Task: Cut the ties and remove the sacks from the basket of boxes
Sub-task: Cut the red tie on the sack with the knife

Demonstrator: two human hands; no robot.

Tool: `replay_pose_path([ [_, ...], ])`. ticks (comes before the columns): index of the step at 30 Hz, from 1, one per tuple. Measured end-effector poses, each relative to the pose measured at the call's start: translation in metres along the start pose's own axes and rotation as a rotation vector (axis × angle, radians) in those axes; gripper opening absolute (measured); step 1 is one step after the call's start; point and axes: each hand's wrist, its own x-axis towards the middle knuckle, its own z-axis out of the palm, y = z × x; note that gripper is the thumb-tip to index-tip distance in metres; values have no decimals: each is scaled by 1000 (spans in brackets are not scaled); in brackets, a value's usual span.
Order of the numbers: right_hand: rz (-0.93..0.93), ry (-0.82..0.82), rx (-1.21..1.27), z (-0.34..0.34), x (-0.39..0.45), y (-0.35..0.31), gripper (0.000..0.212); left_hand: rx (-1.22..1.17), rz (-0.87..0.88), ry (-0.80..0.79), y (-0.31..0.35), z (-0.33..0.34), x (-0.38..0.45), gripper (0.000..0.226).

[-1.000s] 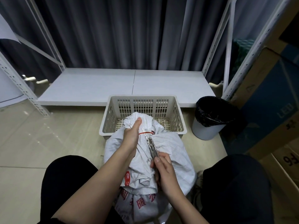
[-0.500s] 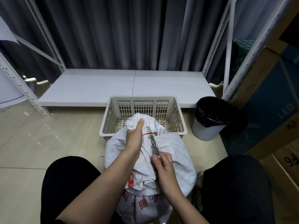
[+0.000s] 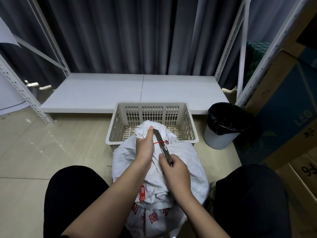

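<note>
A person's left hand [image 3: 145, 145] is gripping the bunched neck of a white sack [image 3: 181, 162] lying before the basket [image 3: 152, 109], while the right hand [image 3: 175, 170] is holding a knife [image 3: 160, 140] under the red tie [image 3: 159, 142]; cutting appears underway, calling for an outward pull next.

sack [image 3: 185, 162] white-grey woven, red printed characters low down. tie [image 3: 160, 142] red. knife [image 3: 161, 143] bare silver metal. basket [image 3: 118, 124] beige, slotted grid walls. bin [image 3: 218, 140] light grey with black liner. shelf board [image 3: 106, 91] and uprights white. curtain [image 3: 123, 35] dark grey, vertical folds. floor tiles [image 3: 51, 140] cream, glossy. carton [image 3: 283, 107] brown with blue panel. trousers [image 3: 72, 194] black.
</note>
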Motion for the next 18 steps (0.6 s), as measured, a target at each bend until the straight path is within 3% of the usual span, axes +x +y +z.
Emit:
replay_pose_path([
  [4, 6, -59, 110, 3, 4, 1, 41, 14, -3, -11, 2, 0, -2, 36],
  [8, -1, -142, 378, 5, 2, 4, 38, 39, 10, -42, 0, -1, 1, 37],
  [18, 16, -342, 628, 8, 1, 12, 37, -72, 29, -16, -2, -1, 6, 42],
])
